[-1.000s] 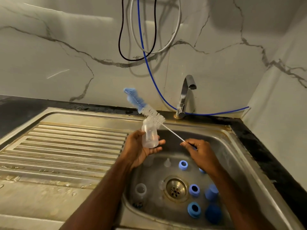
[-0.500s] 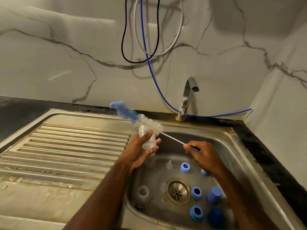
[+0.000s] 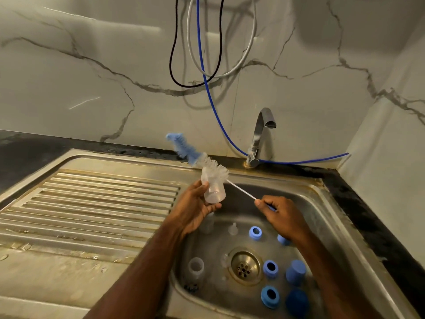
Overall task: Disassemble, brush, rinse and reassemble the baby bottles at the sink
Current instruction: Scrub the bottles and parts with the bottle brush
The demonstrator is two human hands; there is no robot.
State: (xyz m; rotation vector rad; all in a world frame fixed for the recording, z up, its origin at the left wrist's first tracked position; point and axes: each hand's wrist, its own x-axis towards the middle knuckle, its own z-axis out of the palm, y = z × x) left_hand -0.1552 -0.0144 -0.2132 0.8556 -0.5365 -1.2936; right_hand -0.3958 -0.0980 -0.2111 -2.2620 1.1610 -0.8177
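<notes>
Above the sink (image 3: 326,203), near rim: left hand (image 3: 194,209) curled round clear bottle (image 3: 213,191), held upright. Across bottle's mouth: brush (image 3: 202,161), bristles blurred. Right of bottle: right hand (image 3: 284,215) pinching brush's thin handle, handle end hidden in fingers

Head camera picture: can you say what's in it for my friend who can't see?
Over a steel sink, the left hand holds a clear baby bottle while the right hand holds a bottle brush lying across its mouth. Blue rings and caps lie in the basin; the tap shows no water.
</notes>
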